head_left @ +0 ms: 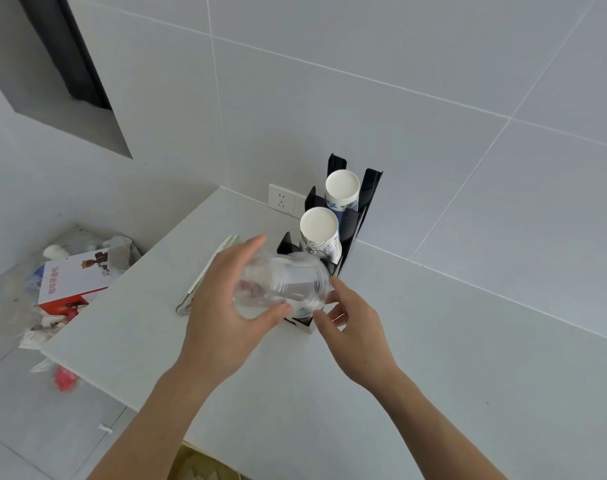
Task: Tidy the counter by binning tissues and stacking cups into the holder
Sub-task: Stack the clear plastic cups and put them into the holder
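My left hand (225, 306) grips a stack of clear plastic cups (284, 284), tilted with the rims toward the black cup holder (364, 202). My right hand (350, 327) is at the rim end of the stack, fingers touching it, just in front of the holder's nearest slot. Two stacks of upturned paper cups stand in the holder: one at the back (342, 188) and one in the middle (320, 230). The nearest slot is mostly hidden behind the clear cups.
A white counter (433, 375) meets the tiled wall, with a socket (283, 199) beside the holder. A flat white packet (208, 271) lies behind my left hand. Left of the counter's edge, a bin (70, 282) holds a red-and-white box, tissues and wrappers.
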